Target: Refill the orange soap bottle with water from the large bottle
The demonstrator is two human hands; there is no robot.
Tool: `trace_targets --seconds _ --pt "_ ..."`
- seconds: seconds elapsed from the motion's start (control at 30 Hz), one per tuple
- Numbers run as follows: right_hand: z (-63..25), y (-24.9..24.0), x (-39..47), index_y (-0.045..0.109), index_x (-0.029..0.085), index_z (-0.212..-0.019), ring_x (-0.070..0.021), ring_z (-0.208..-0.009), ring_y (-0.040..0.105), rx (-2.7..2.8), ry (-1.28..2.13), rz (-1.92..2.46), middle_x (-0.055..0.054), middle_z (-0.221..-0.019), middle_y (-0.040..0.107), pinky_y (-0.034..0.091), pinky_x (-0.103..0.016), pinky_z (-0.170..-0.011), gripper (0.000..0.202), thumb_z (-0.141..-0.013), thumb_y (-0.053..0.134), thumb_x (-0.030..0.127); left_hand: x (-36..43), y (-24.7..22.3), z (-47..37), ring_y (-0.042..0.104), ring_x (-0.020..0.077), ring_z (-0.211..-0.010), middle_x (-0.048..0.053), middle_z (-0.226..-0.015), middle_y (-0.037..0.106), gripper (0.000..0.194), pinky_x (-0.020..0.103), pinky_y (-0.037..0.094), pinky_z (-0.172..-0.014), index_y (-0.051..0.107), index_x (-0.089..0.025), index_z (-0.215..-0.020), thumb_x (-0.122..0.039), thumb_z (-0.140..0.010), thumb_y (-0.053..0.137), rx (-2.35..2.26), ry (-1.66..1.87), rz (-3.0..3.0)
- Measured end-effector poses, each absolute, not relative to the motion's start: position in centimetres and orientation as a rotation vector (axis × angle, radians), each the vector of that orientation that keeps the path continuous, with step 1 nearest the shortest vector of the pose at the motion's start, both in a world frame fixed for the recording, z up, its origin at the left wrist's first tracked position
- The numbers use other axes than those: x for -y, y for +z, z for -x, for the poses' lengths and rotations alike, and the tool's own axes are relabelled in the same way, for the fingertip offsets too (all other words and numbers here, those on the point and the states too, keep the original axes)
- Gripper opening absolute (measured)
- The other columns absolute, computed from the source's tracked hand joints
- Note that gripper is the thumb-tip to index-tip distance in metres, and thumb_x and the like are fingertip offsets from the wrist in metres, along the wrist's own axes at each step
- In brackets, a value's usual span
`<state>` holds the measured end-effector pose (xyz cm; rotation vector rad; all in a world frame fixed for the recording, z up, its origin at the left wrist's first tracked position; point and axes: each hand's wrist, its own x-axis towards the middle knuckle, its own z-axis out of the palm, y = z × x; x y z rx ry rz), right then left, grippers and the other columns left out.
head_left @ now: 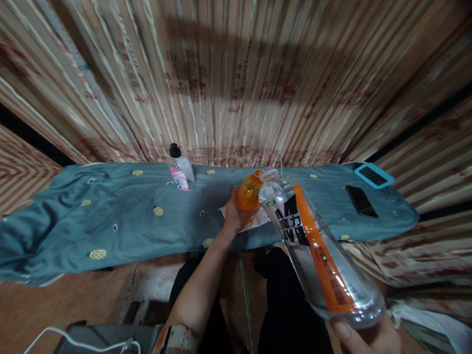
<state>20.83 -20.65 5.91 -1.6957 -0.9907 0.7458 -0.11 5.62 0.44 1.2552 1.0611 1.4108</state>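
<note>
My left hand (pixel 237 215) is wrapped round a small orange see-through bottle (pixel 249 192) above the cloth-covered board. In my right hand (pixel 368 337), gripped near its base, is a large clear plastic bottle (pixel 320 250) with an orange, black and silver label. The large bottle is tilted, its uncapped-looking mouth close to the top of the orange bottle; I cannot tell whether the two touch or whether liquid flows. A crumpled white tissue (pixel 259 220) with orange marks lies beneath my left hand.
On the teal patterned cloth (pixel 132 226) stands a clear pump bottle (pixel 180 169) with a black top. A dark phone (pixel 361 201) and a blue-framed display (pixel 373 175) lie at the right. Behind hangs a pleated curtain (pixel 228 73). A white cable (pixel 84 346) runs at the lower left.
</note>
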Motion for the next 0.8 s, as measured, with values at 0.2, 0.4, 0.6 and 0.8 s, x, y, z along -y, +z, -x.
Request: trace_targets --seconds 0.2,0.4,0.6,0.8 --pt "-20.0 7.0 20.1 0.056 0.019 -0.143 -0.0368 -0.119 0.07 1.021 0.689 1.709 -0.014 -0.132 0.071 0.062 -0.038 -0.091 0.089 -0.066 0.089 0.05 -5.4 1.0 0.1 0.075 0.0226 -0.091 -0.001 -0.099 0.077 0.063 0.036 0.062 -0.084 0.063 -0.025 -0.107 -0.012 -0.054 0.095 -1.057 1.413 -1.216" --pt "-19.9 7.4 19.8 0.059 0.019 -0.138 -0.0382 -0.112 0.073 1.014 0.679 1.719 -0.014 -0.125 0.074 0.063 -0.04 -0.086 0.086 -0.064 0.089 0.05 -5.2 1.2 0.2 0.074 0.021 -0.091 -0.002 -0.099 0.077 0.06 0.035 0.06 -0.085 0.063 -0.026 -0.105 -0.016 -0.055 0.095 -1.067 1.415 -1.22" --pt "-19.7 7.5 19.9 0.06 0.021 -0.138 -0.0376 -0.113 0.072 1.038 0.689 1.691 -0.013 -0.124 0.074 0.063 -0.04 -0.086 0.084 -0.064 0.089 0.049 -5.4 1.0 0.2 0.073 0.0203 -0.09 -0.001 -0.099 0.077 0.062 0.033 0.061 -0.083 0.063 -0.025 -0.107 -0.018 -0.055 0.094 -1.025 1.435 -1.22" --pt "-19.3 7.8 19.9 0.058 0.022 -0.139 -0.0368 -0.113 0.072 1.018 0.657 1.705 -0.012 -0.127 0.073 0.062 -0.041 -0.088 0.085 -0.065 0.089 0.05 -5.4 1.1 0.2 0.075 0.0227 -0.092 0.002 -0.102 0.078 0.062 0.034 0.062 -0.085 0.064 -0.023 -0.109 -0.019 -0.055 0.094 -1.017 1.433 -1.242"
